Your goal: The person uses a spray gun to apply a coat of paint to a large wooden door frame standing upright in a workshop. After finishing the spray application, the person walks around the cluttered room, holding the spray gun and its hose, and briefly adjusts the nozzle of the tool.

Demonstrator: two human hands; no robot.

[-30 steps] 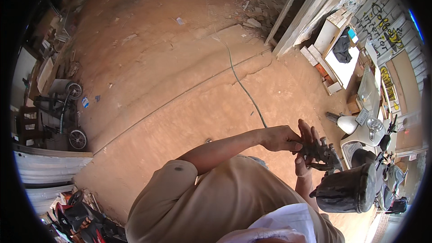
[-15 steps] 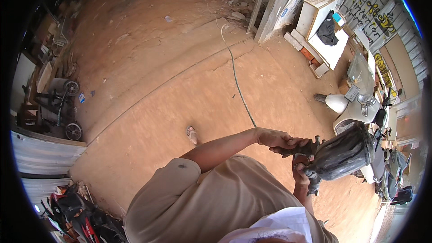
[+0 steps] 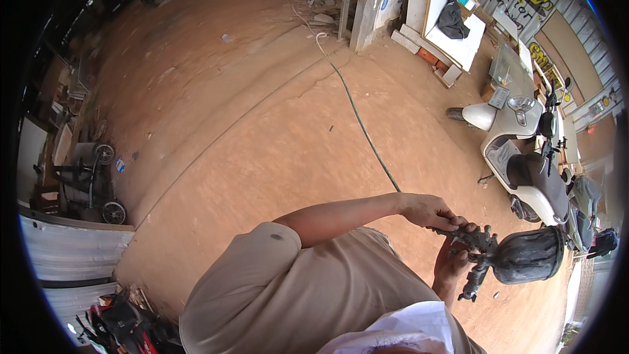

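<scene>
A paint spray gun (image 3: pixel 478 242) with a dark, paint-streaked cup (image 3: pixel 527 255) is held out at my lower right, the cup lying on its side and pointing right. My left hand (image 3: pixel 429 211) reaches across my body, its fingers closed on the gun's upper left end. Below it, my right hand (image 3: pixel 449 265) grips the gun's body near the cup; some of its fingers are hidden behind the gun. A green hose (image 3: pixel 363 126) runs over the floor and goes out of sight behind my left forearm. Whether it joins the gun cannot be seen.
To the right stands a white scooter (image 3: pixel 517 157), with another motorbike (image 3: pixel 582 206) behind it. A white cabinet (image 3: pixel 452 39) bearing a black cloth leans near a post (image 3: pixel 370 6). At left are a small wheeled frame (image 3: pixel 88 180) and a red-black motorbike (image 3: pixel 124 321).
The spray gun has shifted right and down and turned, its cup now more level. Both hands moved with it. My view has swung, and the sandalled foot has dropped out of sight.
</scene>
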